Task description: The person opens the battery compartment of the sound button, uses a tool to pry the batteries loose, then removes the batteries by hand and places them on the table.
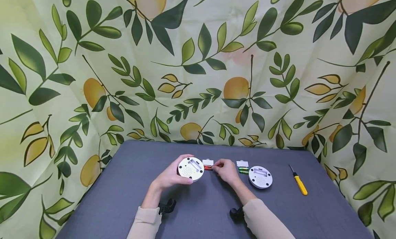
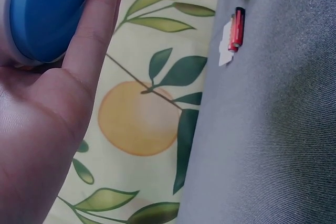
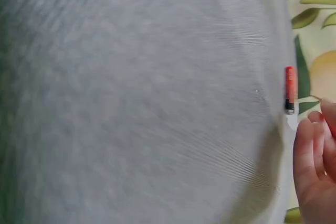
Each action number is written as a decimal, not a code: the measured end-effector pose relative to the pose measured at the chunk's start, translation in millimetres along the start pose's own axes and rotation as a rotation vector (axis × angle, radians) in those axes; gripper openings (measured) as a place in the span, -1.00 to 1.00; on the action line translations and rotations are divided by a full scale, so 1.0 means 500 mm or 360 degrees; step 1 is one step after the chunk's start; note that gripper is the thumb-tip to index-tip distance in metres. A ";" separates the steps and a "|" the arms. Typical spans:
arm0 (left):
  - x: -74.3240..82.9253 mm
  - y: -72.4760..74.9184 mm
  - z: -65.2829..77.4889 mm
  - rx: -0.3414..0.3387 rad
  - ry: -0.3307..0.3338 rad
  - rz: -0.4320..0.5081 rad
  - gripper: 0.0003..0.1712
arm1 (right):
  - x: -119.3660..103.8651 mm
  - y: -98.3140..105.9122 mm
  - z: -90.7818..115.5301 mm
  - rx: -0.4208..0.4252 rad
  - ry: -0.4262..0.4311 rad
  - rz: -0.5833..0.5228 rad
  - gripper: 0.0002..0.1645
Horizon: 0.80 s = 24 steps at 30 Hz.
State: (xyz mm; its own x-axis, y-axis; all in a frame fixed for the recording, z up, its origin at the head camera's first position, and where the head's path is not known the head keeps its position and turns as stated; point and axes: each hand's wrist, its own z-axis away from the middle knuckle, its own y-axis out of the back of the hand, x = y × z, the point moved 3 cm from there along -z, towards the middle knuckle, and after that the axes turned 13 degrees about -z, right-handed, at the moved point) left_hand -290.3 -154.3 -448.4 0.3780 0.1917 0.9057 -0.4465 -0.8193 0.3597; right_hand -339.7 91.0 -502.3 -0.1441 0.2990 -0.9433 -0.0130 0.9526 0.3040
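My left hand [image 1: 168, 175] grips a round white device [image 1: 186, 171] by its edge, raised over the table. Its underside, with dark feet, speaker holes and an open battery bay, faces up in the head view; the left wrist view shows its blue face [image 2: 50, 14]. My right hand [image 1: 227, 171] has its fingertips right at the end of the red batteries [image 1: 207, 167], thumb and forefinger close together. I cannot tell whether they pinch anything small. Beside the red batteries lies a white battery cover [image 1: 208, 162].
A second round white device [image 1: 260, 179] lies bay side up to the right, beside green batteries [image 1: 243, 170] and another white cover [image 1: 242, 163]. Farther right is a screwdriver with a yellow handle [image 1: 300, 185]. Leaf-patterned cloth [image 1: 198, 94] hangs behind the grey table [image 1: 198, 215].
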 end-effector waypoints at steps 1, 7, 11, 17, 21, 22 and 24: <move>0.000 -0.001 0.000 0.0000 0.0002 0.0004 0.01 | -0.003 0.003 0.001 0.0008 -0.0004 -0.0013 -0.93; 0.012 -0.005 -0.005 -0.0008 0.0021 0.0014 0.01 | -0.028 0.017 0.011 0.0024 0.0015 -0.0120 -0.94; 0.018 -0.006 -0.011 -0.0005 0.0026 -0.0001 0.01 | -0.051 0.024 0.020 0.0001 0.0058 -0.0218 -0.89; 0.018 -0.006 -0.014 0.0042 0.0053 -0.0005 0.01 | -0.089 0.032 0.040 -0.0045 0.0083 -0.0411 -0.90; 0.017 -0.009 -0.013 0.0079 0.0087 -0.0006 0.02 | -0.112 0.034 0.058 -0.0122 0.0065 -0.0518 -0.82; 0.015 -0.010 -0.012 0.0089 0.0096 -0.0007 0.01 | -0.117 0.033 0.062 -0.0142 0.0060 -0.0527 -0.81; 0.014 -0.010 -0.010 0.0114 0.0119 -0.0013 0.01 | -0.126 0.031 0.072 -0.0181 0.0052 -0.0554 -0.75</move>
State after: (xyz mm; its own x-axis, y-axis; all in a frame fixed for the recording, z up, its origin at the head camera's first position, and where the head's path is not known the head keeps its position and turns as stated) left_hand -289.4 -145.9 -442.9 0.3188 0.2362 0.9179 -0.3836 -0.8534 0.3528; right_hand -295.2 89.2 -443.1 -0.1431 -0.0458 -0.9887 -0.1762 0.9841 -0.0201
